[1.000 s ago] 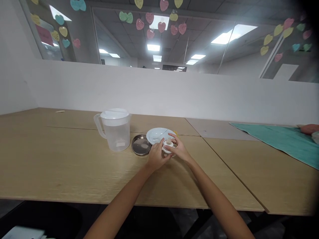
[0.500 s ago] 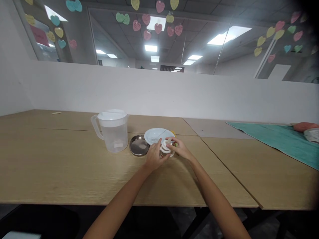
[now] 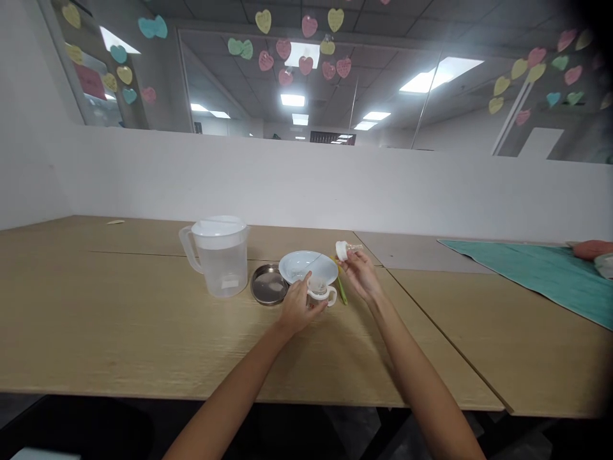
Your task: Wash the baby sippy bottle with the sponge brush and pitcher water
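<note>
My left hand [image 3: 297, 305] is closed round the side of a clear baby bottle [image 3: 317, 287] with white handles, upright on the table and open at the mouth. Raised to its right, my right hand [image 3: 362, 273] pinches the bottle's nipple top [image 3: 341, 250], a white screw ring with a clear teat pointing right. Just behind the bottle is a pale blue-white bowl [image 3: 299, 258] with something clear in it. A slim green and yellow tool [image 3: 343, 292] lies at the bowl's right side, its kind unclear.
A round metal dish [image 3: 266, 291] lies left of my left hand. Farther left stands a lidded clear plastic pitcher [image 3: 221, 263] of water. A teal cloth [image 3: 522, 262] covers the table's far right, with a reddish item [image 3: 592, 250] on it. A white wall [image 3: 297, 185] rises behind.
My right hand has lifted the nipple top off the bottle and carried it up and right, turning it sideways. My left hand stays on the bottle, whose open mouth now shows.
</note>
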Available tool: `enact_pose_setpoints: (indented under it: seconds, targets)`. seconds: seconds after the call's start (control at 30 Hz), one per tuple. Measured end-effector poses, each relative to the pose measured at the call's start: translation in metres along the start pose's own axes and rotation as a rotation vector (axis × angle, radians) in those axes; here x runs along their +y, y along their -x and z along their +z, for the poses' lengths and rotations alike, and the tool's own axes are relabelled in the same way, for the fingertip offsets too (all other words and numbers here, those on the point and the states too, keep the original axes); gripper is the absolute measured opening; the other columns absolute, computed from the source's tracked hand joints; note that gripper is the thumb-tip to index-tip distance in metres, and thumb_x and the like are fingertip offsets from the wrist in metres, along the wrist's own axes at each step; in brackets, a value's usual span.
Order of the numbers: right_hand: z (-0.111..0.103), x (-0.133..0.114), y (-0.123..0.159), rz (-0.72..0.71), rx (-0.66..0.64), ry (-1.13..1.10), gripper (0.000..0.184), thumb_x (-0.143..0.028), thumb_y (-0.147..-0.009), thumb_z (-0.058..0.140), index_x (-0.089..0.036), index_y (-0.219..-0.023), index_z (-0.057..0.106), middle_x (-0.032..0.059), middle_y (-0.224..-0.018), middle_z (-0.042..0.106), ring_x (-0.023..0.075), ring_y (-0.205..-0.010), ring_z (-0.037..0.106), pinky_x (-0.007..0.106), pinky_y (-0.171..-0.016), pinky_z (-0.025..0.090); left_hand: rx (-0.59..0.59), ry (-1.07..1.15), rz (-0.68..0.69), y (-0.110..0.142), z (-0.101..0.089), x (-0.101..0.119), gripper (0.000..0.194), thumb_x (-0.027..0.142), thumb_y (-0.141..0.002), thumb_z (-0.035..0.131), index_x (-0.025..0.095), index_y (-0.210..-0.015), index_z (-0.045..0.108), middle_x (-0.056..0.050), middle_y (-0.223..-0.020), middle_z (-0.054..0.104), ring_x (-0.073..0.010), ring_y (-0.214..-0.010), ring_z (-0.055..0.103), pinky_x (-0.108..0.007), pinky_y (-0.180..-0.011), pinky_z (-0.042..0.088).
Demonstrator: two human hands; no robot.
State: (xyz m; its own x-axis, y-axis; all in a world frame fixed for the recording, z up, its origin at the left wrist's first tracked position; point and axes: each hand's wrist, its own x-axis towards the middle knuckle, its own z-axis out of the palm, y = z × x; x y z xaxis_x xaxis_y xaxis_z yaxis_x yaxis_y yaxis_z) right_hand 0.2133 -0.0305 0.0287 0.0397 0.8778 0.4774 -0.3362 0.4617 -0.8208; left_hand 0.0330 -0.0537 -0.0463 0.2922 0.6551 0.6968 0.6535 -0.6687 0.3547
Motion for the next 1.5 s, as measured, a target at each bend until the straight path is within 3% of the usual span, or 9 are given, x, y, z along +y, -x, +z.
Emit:
enact_pose_setpoints:
  seconds: [0.13, 0.33, 0.53, 0.77, 0.97, 1.1, 1.17, 1.33, 1.5]
  targets:
    - [-0.001, -0.005, -0.005, 0.045, -0.137, 0.114, 0.039, -0.054, -0.071, 0.061, -0.019, -0.089, 0.064, 0.0078, -0.1, 0.065, 0.0217, -0.091, 0.06, 0.035, -0.077, 0.05, -0.014, 0.005, -0.015, -0.001, -0.001, 0.001, 0.077, 0.051, -0.078, 0.054, 0.011, -0.137, 0.025, -0.016, -0.118, 0.054, -0.0278, -0.111, 0.05, -0.042, -0.094, 0.039]
    - [0.005, 0.001, 0.028, 0.138, -0.438, 0.465, 0.046, -0.04, -0.066, 0.07, -0.021, -0.107, 0.063, 0.0053, -0.108, 0.063, 0.0217, -0.097, 0.059, 0.038, -0.089, 0.046, -0.002, 0.012, -0.009, -0.001, 0.002, -0.002, 0.082, 0.05, -0.078, 0.054, 0.013, -0.14, 0.016, -0.016, -0.122, 0.052, -0.0288, -0.113, 0.049, -0.044, -0.094, 0.04]
    - [0.011, -0.002, 0.028, 0.03, -0.301, 0.403, 0.047, -0.034, -0.065, 0.072, -0.021, -0.108, 0.061, 0.0053, -0.111, 0.062, 0.0206, -0.101, 0.057, 0.037, -0.091, 0.046, -0.009, 0.008, -0.004, -0.001, 0.001, -0.003, 0.08, 0.049, -0.079, 0.054, 0.014, -0.14, 0.017, -0.015, -0.117, 0.054, -0.0282, -0.11, 0.05, -0.043, -0.092, 0.04]
    - [0.02, -0.018, -0.025, -0.031, 0.005, 0.148, 0.048, -0.04, -0.063, 0.072, -0.02, -0.104, 0.06, 0.0057, -0.107, 0.061, 0.019, -0.093, 0.058, 0.029, -0.069, 0.053, -0.026, 0.022, -0.019, -0.001, 0.0, -0.002, 0.082, 0.052, -0.078, 0.054, 0.013, -0.14, 0.018, -0.015, -0.117, 0.055, -0.0278, -0.111, 0.05, -0.043, -0.094, 0.039]
    - [0.014, 0.018, -0.064, 0.127, -0.088, 0.354, 0.039, -0.038, -0.06, 0.073, -0.016, -0.091, 0.063, 0.0054, -0.091, 0.064, 0.016, -0.082, 0.059, 0.024, -0.059, 0.051, -0.015, 0.017, -0.009, 0.001, 0.0, -0.003, 0.08, 0.053, -0.078, 0.054, 0.014, -0.14, 0.02, -0.014, -0.118, 0.053, -0.0273, -0.109, 0.05, -0.042, -0.093, 0.04]
    - [0.002, 0.053, -0.073, 0.177, -0.057, 0.544, 0.043, -0.036, -0.058, 0.073, -0.015, -0.094, 0.063, 0.0047, -0.083, 0.064, 0.0149, -0.07, 0.058, 0.023, -0.051, 0.048, -0.027, 0.014, -0.001, 0.001, -0.001, -0.002, 0.081, 0.054, -0.078, 0.053, 0.013, -0.14, 0.02, -0.014, -0.116, 0.055, -0.0276, -0.109, 0.051, -0.042, -0.092, 0.04]
    - [-0.004, 0.06, -0.071, 0.203, -0.129, 0.691, 0.043, -0.036, -0.056, 0.074, -0.015, -0.091, 0.063, 0.0036, -0.076, 0.064, 0.0137, -0.063, 0.057, 0.022, -0.048, 0.045, -0.033, 0.01, 0.0, 0.001, -0.001, -0.001, 0.081, 0.055, -0.079, 0.052, 0.013, -0.14, 0.019, -0.015, -0.117, 0.055, -0.0277, -0.11, 0.049, -0.042, -0.093, 0.039]
    - [-0.001, 0.048, -0.062, 0.315, -0.478, 0.98, 0.033, -0.043, -0.059, 0.071, -0.015, -0.076, 0.065, 0.0003, -0.06, 0.058, 0.0107, -0.05, 0.05, 0.022, -0.047, 0.037, -0.049, 0.006, 0.003, 0.0, -0.002, 0.0, 0.08, 0.056, -0.078, 0.052, 0.013, -0.139, 0.022, -0.015, -0.117, 0.055, -0.0283, -0.11, 0.049, -0.043, -0.093, 0.039]
    - [0.014, 0.033, -0.057, 0.081, -0.35, 1.036, 0.027, -0.04, -0.069, 0.063, -0.017, -0.082, 0.065, 0.001, -0.077, 0.06, 0.0122, -0.067, 0.052, 0.023, -0.061, 0.039, -0.022, 0.025, 0.001, -0.001, -0.001, 0.0, 0.074, 0.055, -0.077, 0.054, 0.016, -0.136, 0.029, -0.013, -0.12, 0.054, -0.0277, -0.11, 0.05, -0.042, -0.093, 0.04]
